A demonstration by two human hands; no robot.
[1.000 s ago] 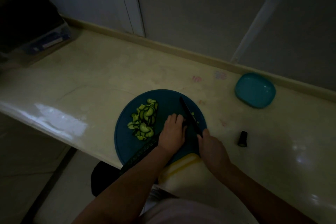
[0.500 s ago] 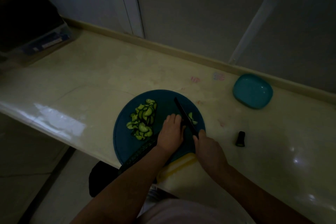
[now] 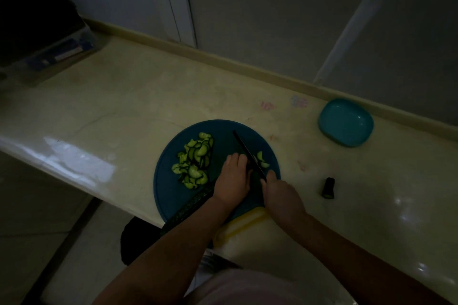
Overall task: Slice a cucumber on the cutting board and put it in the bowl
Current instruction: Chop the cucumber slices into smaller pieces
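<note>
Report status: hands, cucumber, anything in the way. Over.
Left hand holds cucumber down; right hand grips knife, blade across it. Slices piled on cutting board, bowl empty. Cut stub on counter right of board.

A person seen from above their own chest. The left forearm point(image 3: 173, 240) and right forearm point(image 3: 347, 247) are bare down to the wrist. The left grip point(image 3: 233, 178) and right grip point(image 3: 282, 193) are bare too. A pale pinkish-white garment point(image 3: 247, 287) covers the torso, dim in low light.
</note>
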